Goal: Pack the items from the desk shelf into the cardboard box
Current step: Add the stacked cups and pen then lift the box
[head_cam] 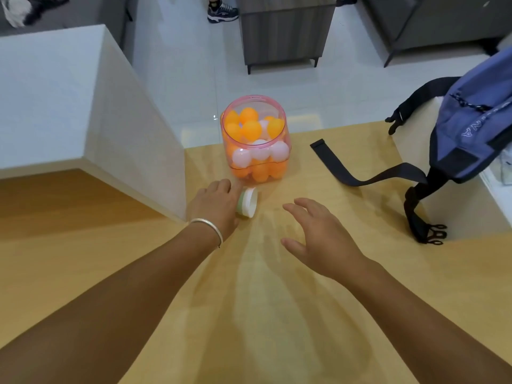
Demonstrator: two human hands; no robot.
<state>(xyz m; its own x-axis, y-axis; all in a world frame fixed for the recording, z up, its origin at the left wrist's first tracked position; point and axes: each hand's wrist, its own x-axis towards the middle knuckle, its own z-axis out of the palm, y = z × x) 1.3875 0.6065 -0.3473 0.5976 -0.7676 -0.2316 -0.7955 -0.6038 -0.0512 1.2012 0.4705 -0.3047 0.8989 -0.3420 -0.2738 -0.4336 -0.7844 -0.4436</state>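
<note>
Head view: the left hand (219, 202) reaches forward over the wooden worktop (277, 286), fingers curled around a small white jar (247, 202) with a green band that lies on its side, mouth toward the right. A silver bangle (208, 228) circles that wrist. The right hand (318, 239) hovers just above the worktop to the right of the jar, fingers spread and relaxed, holding nothing. Just beyond the jar stands a clear tub (256, 139) with a pink rim, lid off, filled with orange and white balls (250, 128); it sits near the far edge of the worktop. At the right, a blue backpack (476, 128) rests on a white surface, its black straps (360, 173) trailing across the worktop. A white block (69, 101) rises at the left. Beyond, on the pale floor, are a dark cabinet (285, 31) and a sneaker (221, 12).
</note>
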